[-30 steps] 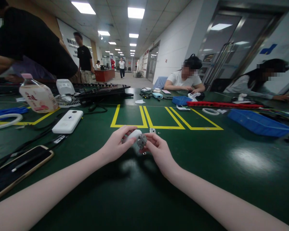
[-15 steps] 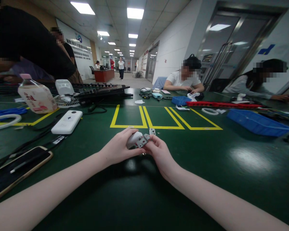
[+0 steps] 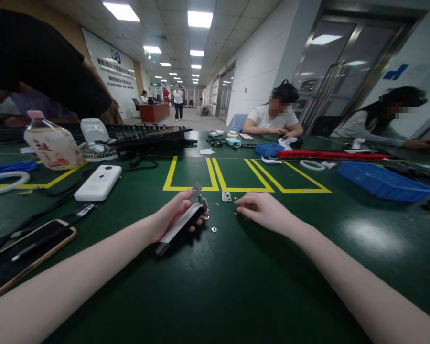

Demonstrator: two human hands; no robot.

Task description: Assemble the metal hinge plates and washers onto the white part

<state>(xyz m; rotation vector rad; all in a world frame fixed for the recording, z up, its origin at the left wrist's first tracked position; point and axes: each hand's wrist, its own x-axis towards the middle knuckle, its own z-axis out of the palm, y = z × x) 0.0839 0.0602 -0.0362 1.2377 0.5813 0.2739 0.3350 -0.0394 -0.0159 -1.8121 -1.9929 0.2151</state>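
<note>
My left hand is closed around a long white bar with a dark side, tilted with its lower end toward me. A flat grey metal bracket sits at the bar's upper end, by my thumb. To the right, my right hand is low over the table, fingers bent and a small gap between the tips, with nothing visible in them. Small metal nuts or washers lie near its fingertips, and another small metal ring lies between the hands. A holed metal plate rests just beyond.
Yellow tape outlines mark the green table. At left are a phone, a white power bank, cables and a drink bottle. A blue tray stands at right. People are around the table.
My right hand has let go of the bracket and moved right, down to the small metal pieces. My left hand has turned the held part, so its long white side now shows.
</note>
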